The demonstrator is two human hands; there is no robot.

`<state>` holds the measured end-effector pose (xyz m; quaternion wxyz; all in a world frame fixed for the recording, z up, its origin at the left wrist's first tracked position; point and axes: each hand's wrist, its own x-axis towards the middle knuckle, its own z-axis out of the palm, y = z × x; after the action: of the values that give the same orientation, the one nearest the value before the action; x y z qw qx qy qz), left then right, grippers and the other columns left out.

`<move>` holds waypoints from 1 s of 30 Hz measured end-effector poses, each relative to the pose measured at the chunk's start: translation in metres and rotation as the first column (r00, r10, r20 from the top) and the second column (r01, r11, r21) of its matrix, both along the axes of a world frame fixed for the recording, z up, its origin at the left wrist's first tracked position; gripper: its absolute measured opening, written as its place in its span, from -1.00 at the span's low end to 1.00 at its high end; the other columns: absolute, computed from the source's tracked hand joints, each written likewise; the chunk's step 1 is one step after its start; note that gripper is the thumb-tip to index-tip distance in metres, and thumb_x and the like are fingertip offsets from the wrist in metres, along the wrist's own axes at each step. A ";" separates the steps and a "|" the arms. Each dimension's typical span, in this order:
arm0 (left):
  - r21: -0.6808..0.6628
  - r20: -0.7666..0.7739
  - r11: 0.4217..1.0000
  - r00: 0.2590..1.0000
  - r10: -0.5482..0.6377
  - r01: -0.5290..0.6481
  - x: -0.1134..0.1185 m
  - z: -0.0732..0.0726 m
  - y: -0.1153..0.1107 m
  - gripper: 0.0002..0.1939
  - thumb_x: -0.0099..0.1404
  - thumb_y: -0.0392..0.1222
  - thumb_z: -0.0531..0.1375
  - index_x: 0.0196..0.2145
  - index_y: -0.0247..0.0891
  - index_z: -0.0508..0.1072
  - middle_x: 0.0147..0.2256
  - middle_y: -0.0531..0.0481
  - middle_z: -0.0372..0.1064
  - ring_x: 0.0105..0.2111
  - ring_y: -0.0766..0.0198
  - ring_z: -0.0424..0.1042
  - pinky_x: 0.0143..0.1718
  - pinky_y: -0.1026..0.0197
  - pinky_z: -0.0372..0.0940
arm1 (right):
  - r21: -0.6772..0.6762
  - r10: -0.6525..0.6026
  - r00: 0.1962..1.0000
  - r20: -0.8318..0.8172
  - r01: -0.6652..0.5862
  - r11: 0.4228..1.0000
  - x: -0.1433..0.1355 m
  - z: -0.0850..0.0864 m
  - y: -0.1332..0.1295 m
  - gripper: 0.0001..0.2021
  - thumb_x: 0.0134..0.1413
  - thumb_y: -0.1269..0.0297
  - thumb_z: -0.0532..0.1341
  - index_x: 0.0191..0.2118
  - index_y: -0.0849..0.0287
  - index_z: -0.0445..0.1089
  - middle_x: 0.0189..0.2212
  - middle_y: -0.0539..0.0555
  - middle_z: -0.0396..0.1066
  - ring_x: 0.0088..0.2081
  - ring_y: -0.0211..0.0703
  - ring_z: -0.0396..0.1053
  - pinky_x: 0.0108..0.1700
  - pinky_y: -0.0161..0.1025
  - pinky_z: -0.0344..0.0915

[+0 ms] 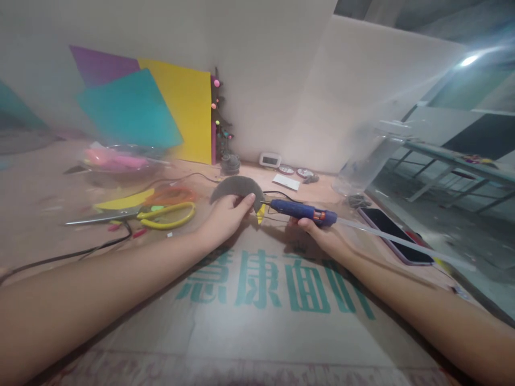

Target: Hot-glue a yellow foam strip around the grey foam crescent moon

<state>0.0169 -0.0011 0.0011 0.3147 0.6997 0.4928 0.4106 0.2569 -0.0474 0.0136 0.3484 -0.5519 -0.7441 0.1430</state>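
A dark grey, rounded flat piece (pixel 237 186) is gripped by my left hand (pixel 237 210), thumb across its front. A small yellow scrap (pixel 260 214) shows at that piece's right edge. My right hand (pixel 316 230) is closed round a blue hot glue gun (pixel 295 208), whose nozzle points left and sits at or very near the grey piece; whether it touches I cannot tell. From the gun's rear a long translucent glue stick (pixel 402 240) reaches to the right. Yellow-handled scissors (pixel 167 215) lie left of my hands.
Coloured sheets (pixel 193 112) lean on the wall. Left stands a clear container (pixel 120 160) with pink things in it. A phone (pixel 396 236) lies near the table's right edge, with a clear jug (pixel 366 155) behind. A small clock (pixel 270 160) and a dark cord (pixel 72 256) are also there.
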 end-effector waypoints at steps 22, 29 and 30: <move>-0.003 0.015 0.997 0.997 0.072 -0.071 0.001 0.001 -0.001 -0.46 0.28 0.24 0.02 -0.53 -0.25 0.47 -0.49 -0.03 0.52 -0.41 0.20 0.45 -0.32 0.24 0.21 | -0.110 -0.048 0.994 -0.098 0.037 0.993 -0.012 0.006 -0.005 -0.67 -0.12 -0.08 0.28 -0.52 0.11 0.38 -0.57 0.02 0.45 -0.50 -0.09 0.40 -0.44 -0.21 0.38; -0.010 0.014 0.998 0.998 0.064 -0.064 0.001 0.000 0.000 -0.46 0.27 0.24 0.02 -0.53 -0.25 0.48 -0.48 -0.04 0.52 -0.40 0.19 0.46 -0.30 0.22 0.22 | -0.125 -0.025 0.995 -0.097 0.012 0.992 -0.011 0.004 -0.003 -0.69 -0.09 -0.04 0.26 -0.41 0.12 0.45 -0.55 0.01 0.46 -0.51 -0.11 0.39 -0.47 -0.23 0.35; -0.011 0.012 0.998 0.998 0.063 -0.062 0.001 0.000 0.000 -0.46 0.28 0.23 0.02 -0.53 -0.25 0.48 -0.48 -0.04 0.52 -0.40 0.19 0.46 -0.29 0.22 0.22 | -0.118 -0.030 0.996 -0.082 0.020 0.993 -0.011 0.004 -0.003 -0.70 -0.08 -0.04 0.26 -0.42 0.12 0.44 -0.55 0.01 0.46 -0.51 -0.11 0.39 -0.47 -0.23 0.35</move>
<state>0.0180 -0.0013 0.0013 0.3082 0.6799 0.5146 0.4218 0.2459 -0.0506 0.0174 0.3480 -0.5741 -0.7122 0.2050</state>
